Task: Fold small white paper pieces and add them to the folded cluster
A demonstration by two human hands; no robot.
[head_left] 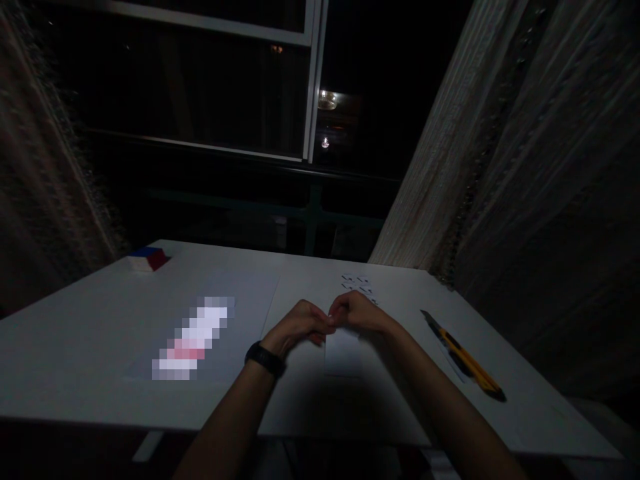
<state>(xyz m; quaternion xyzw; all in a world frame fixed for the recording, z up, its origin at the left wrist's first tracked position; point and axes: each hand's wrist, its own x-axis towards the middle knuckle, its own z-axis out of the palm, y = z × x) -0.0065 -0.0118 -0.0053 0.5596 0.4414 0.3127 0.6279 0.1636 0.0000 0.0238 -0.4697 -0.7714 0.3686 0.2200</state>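
My left hand (301,320), with a dark band on its wrist, meets my right hand (358,311) fingertip to fingertip over the middle of the table. Both are closed in a pinch. A tiny pale bit shows between the fingertips, too small and dim to name. Just below them a small white sheet of paper (343,357) lies flat on the table. Several small white paper pieces (364,280) with black marks lie in rows just beyond my right hand, which partly hides the nearest ones.
A yellow and black utility knife (467,363) lies on the white table (395,417) at right, beside a thin pale strip. At left, a large sheet (250,313) bears a bright blurred-out area. A blue, red and white block (147,259) sits far left. Curtains (435,147) flank a dark window.
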